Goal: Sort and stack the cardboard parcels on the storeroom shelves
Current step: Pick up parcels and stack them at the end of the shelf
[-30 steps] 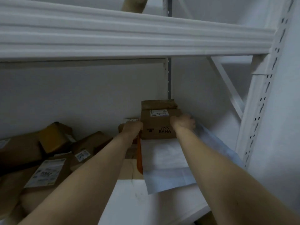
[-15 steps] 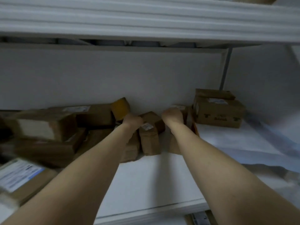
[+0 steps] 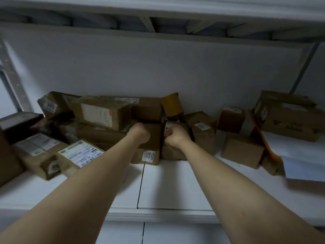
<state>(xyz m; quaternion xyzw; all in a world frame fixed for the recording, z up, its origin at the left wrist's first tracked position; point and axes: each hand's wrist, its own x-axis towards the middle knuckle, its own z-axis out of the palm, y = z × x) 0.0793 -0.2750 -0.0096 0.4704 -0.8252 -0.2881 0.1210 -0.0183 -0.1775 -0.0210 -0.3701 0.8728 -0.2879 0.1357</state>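
Brown cardboard parcels lie heaped along the back of a white shelf (image 3: 175, 187). My left hand (image 3: 139, 132) is curled over the top of a plain brown parcel (image 3: 153, 138) in the middle of the heap. That parcel rests on a low box with a white label (image 3: 148, 155). Right beside it, my right hand (image 3: 175, 136) grips the top edge of an upright parcel (image 3: 173, 153) that carries a small white label. The fingertips of both hands are hidden behind the parcels.
A loose pile with a big box (image 3: 103, 113) and flat labelled parcels (image 3: 80, 153) fills the left. Small boxes (image 3: 241, 152) stand at the right, next to an orange envelope (image 3: 263, 138). A stacked box (image 3: 288, 118) rests on a white mailer (image 3: 302, 166). The upper shelf (image 3: 158, 7) hangs low overhead.
Both hands left the stacked box at the right and swung left to the middle heap. They now close on two neighbouring parcels there, and the view has turned left with them.
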